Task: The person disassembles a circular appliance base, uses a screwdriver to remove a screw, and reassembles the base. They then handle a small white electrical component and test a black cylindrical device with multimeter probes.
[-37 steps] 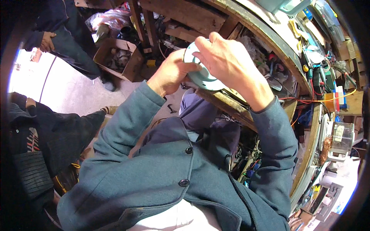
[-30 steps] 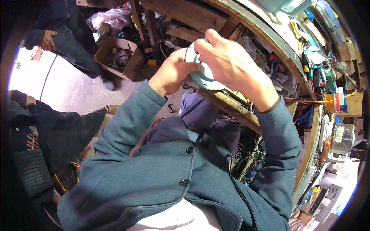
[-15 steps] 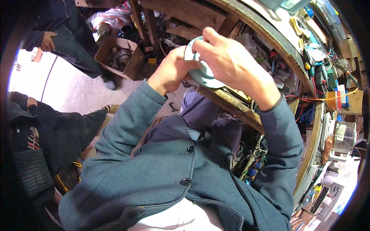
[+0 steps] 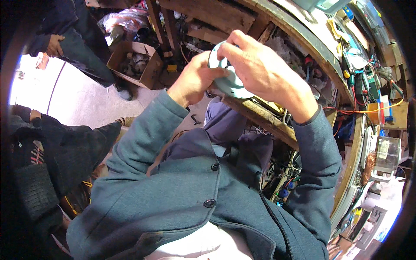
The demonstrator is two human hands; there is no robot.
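Up in front of my chest I hold a round, pale blue-green disc-shaped part [image 4: 236, 90] with small openings near its rim; I cannot make out its exact kind. My left hand [image 4: 194, 79] grips its left edge, the thumb lying across the face. On the upper right side my right hand [image 4: 268, 71] has bent fingers pressed to the disc. The right hand covers much of the disc's face, and whatever those fingertips may pinch is hidden.
A wooden workbench [image 4: 312, 41] with tools and wires curves along the right. An open cardboard box [image 4: 151, 71] with items inside stands on the floor. One person in dark trousers [image 4: 84, 52] stands at upper left; dark-clothed people's sleeves [image 4: 65, 147] show at left.
My right hand has shifted very slightly right, its fingers moving a little over the disc. The left hand keeps its grip, and its thumb has moved slightly.
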